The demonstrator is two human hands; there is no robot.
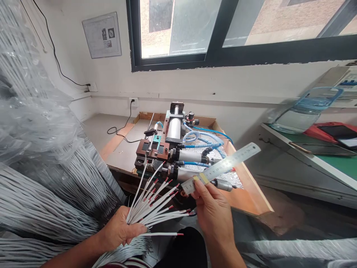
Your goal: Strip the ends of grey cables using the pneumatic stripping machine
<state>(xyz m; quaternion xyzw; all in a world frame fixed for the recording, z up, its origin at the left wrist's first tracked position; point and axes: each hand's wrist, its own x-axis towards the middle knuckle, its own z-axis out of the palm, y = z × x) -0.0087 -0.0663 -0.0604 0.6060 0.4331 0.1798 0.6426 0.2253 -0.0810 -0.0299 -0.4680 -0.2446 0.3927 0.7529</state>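
My left hand (125, 227) is closed round a fanned bundle of white cables (152, 208), whose tips show short red ends. One cable sticks out lower than the others, pointing right. Between thumb and fingers, my right hand (213, 206) grips a metal ruler (231, 162) with a yellow mark near its lower end. The ruler slants up to the right, its lower end close to the cable tips. Just beyond both hands stands a pneumatic machine (174, 128) with silver cylinders and blue air hoses. Two of the cable tips overlap its front edge in view.
Thick bundles of grey cable (36, 193) hang at the left, partly under clear plastic. The machine sits on a wooden-edged bench (251, 186). At right, a green-topped table (343, 163) bears a large water bottle (295, 113), a red item and a phone.
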